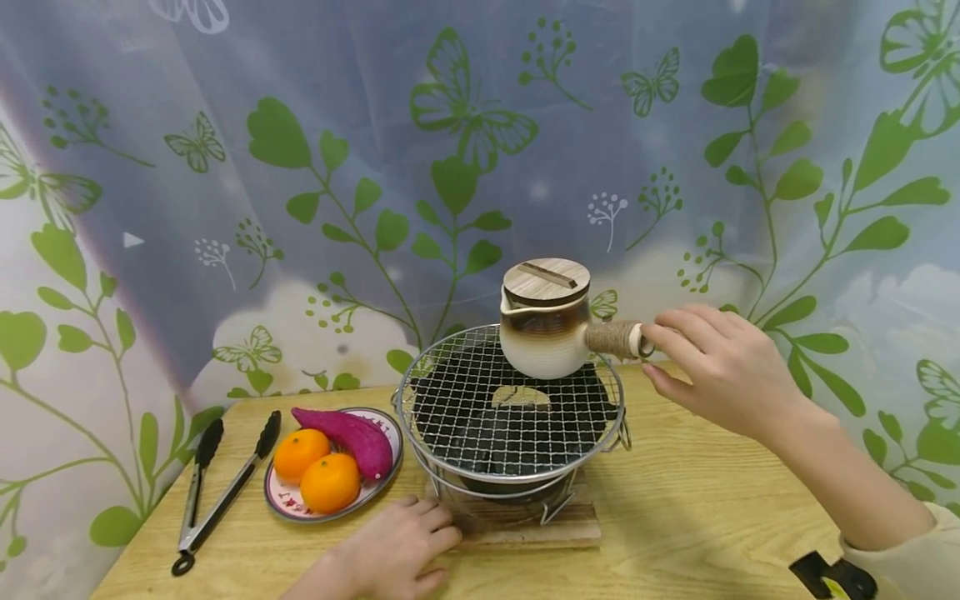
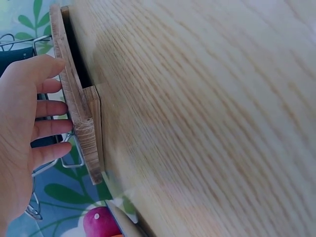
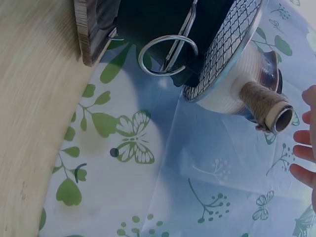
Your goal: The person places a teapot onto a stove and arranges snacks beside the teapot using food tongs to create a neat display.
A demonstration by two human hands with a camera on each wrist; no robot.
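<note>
A small teapot point(image 1: 545, 346) with a cream body, brown upper band and wooden lid point(image 1: 547, 279) sits on the round wire grill rack point(image 1: 517, 450). Its twine-wrapped handle point(image 3: 260, 101) points right. By the handle's end is my right hand point(image 1: 720, 367), fingers loosely bent; the right wrist view shows a gap between fingers and handle. My left hand point(image 1: 401, 546) lies at the near left corner of the wooden board point(image 1: 525, 533) under the stove. In the left wrist view its relaxed fingers point(image 2: 52, 127) overlap the board's edge, gripping nothing.
Left of the stove, an oval plate point(image 1: 300, 514) holds two oranges point(image 1: 330, 483) and a purple sweet potato point(image 1: 360, 440). Black-tipped tongs point(image 1: 225, 500) lie spread at the table's left. A ring handle point(image 3: 168, 55) juts from the stove's side. Behind hangs a leaf-patterned curtain point(image 1: 480, 167).
</note>
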